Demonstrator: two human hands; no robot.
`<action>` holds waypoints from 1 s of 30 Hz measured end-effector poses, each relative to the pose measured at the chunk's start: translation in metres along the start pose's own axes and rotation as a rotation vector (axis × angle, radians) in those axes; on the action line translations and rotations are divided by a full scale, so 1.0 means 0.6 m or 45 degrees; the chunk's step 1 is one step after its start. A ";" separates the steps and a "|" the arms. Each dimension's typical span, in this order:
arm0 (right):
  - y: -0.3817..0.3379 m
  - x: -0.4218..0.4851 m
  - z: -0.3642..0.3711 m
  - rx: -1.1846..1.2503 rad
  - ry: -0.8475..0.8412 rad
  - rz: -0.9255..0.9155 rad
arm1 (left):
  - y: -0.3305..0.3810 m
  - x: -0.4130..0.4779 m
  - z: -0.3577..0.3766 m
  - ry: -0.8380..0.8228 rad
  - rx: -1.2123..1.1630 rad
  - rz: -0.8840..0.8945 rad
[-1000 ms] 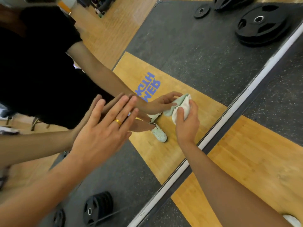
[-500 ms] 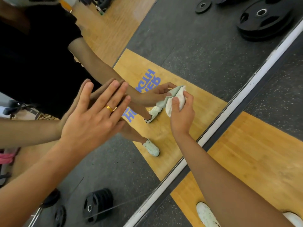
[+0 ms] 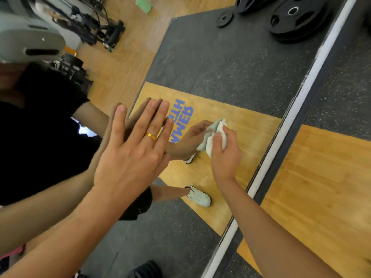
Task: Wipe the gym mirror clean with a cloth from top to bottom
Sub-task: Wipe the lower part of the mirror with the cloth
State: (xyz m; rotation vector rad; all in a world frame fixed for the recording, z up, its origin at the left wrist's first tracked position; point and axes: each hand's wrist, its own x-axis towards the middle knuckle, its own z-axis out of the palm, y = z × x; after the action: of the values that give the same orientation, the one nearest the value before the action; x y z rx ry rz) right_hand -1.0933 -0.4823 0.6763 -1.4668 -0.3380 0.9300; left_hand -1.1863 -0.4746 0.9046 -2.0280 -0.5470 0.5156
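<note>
At frame centre the right hand [image 3: 226, 157] is gripping the bunched cloth [image 3: 221, 129] against the mirror [image 3: 230, 63], having barely shifted. The left hand [image 3: 132, 153] is pressing flat, fingers straight. The wipe is probably nearing the bottom.

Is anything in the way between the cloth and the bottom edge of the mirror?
Nothing visible. The right hand holds the cloth on the mirror; the glass from there to its white bottom frame is bare. The left hand lies flat on the glass, off that path.

Soft cloth [image 3: 220, 130], glossy glass mirror [image 3: 230, 67] — matt speckled rubber floor [image 3: 345, 93] (smooth wood panel [image 3: 321, 187] inset).
</note>
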 end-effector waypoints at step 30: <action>0.033 -0.156 0.040 -0.094 -0.084 -0.319 | 0.005 -0.001 0.010 0.069 -0.088 -0.010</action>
State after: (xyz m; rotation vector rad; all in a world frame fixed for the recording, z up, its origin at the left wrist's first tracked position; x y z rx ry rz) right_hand -1.1753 -0.5349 0.6924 -1.4246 -0.5960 0.7714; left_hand -1.1895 -0.4721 0.8993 -2.0986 -0.5468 0.4410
